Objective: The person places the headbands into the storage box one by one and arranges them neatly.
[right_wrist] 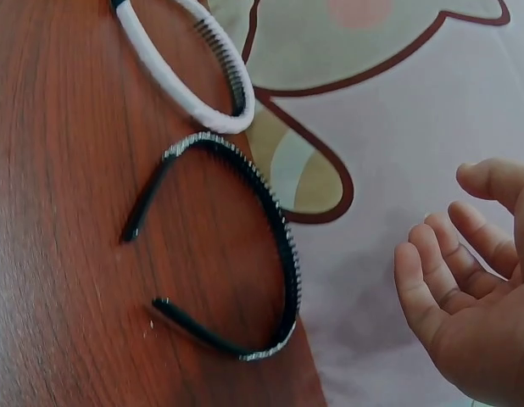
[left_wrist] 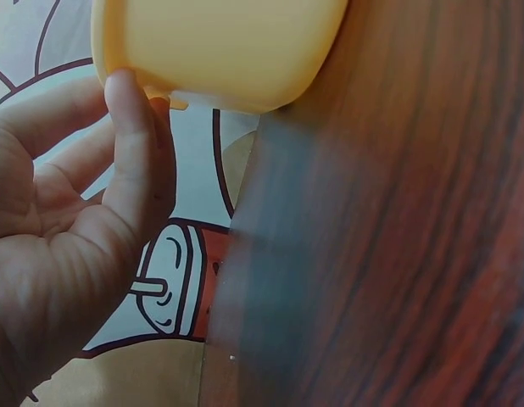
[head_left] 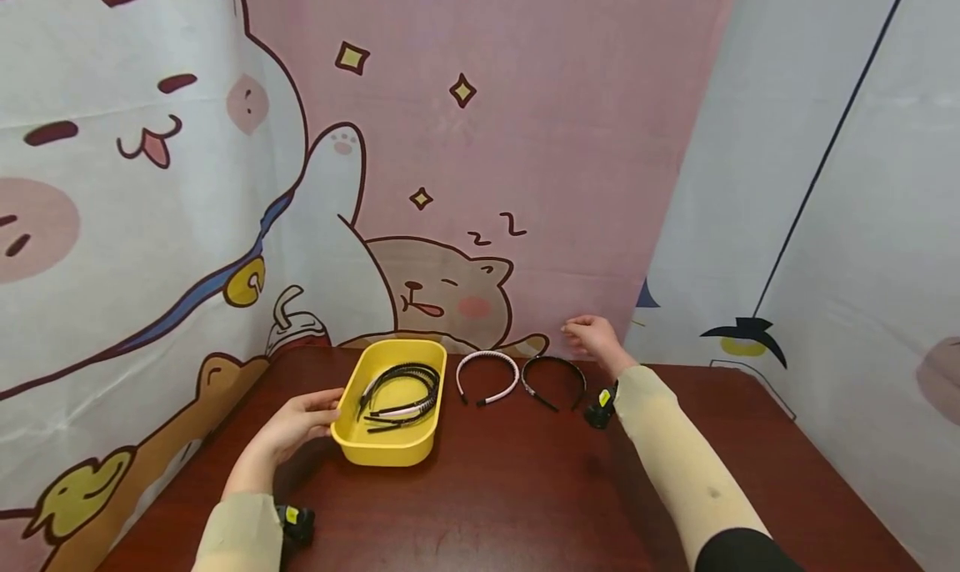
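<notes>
My left hand (head_left: 300,426) holds the left rim of a yellow plastic tub (head_left: 386,455); in the left wrist view the thumb (left_wrist: 131,110) lies against its wall. Several headbands (head_left: 405,393), mostly black and one partly white, lie in a pile inside the tub. To the tub's right, a white headband (head_left: 487,354) and a black headband (head_left: 583,376) with a sparkly band and comb teeth lie side by side on the table. My right hand (head_left: 592,338) hovers just beyond the black one, its fingers loosely bent and nothing in them.
The dark red wooden table (head_left: 510,489) ends at a cloth backdrop (head_left: 570,180) printed with cartoon animals, which hangs along the back and both sides. Black wrist cameras (head_left: 600,409) are strapped on both forearms.
</notes>
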{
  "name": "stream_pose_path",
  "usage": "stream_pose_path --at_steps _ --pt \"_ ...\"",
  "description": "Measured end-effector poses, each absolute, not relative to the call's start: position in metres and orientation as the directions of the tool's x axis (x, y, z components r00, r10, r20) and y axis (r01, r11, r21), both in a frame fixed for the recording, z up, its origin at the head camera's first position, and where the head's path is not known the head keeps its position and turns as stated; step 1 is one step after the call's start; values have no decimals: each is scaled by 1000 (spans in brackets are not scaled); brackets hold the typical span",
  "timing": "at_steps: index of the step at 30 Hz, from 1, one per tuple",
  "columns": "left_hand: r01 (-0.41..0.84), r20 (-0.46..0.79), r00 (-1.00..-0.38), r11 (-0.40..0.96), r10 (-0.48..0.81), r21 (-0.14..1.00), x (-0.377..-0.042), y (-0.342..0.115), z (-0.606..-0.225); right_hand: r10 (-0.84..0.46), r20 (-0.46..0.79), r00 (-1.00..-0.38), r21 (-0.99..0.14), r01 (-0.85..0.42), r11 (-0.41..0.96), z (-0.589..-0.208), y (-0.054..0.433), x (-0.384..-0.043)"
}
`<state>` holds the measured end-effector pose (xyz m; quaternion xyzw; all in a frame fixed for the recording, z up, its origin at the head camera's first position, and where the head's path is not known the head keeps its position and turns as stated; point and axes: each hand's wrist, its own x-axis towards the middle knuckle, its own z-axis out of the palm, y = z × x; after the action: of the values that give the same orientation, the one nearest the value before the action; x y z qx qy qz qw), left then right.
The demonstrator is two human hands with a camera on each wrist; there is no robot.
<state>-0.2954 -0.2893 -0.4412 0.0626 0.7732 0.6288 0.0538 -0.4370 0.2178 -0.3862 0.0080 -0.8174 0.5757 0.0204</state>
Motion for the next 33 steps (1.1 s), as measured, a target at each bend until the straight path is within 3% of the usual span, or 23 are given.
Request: stream_pose_path --at_steps 33 --pt "14 -18 -989 215 145 977 -297 -290 -441 -24 48 -999 -914 -53 402 -455 250 -461"
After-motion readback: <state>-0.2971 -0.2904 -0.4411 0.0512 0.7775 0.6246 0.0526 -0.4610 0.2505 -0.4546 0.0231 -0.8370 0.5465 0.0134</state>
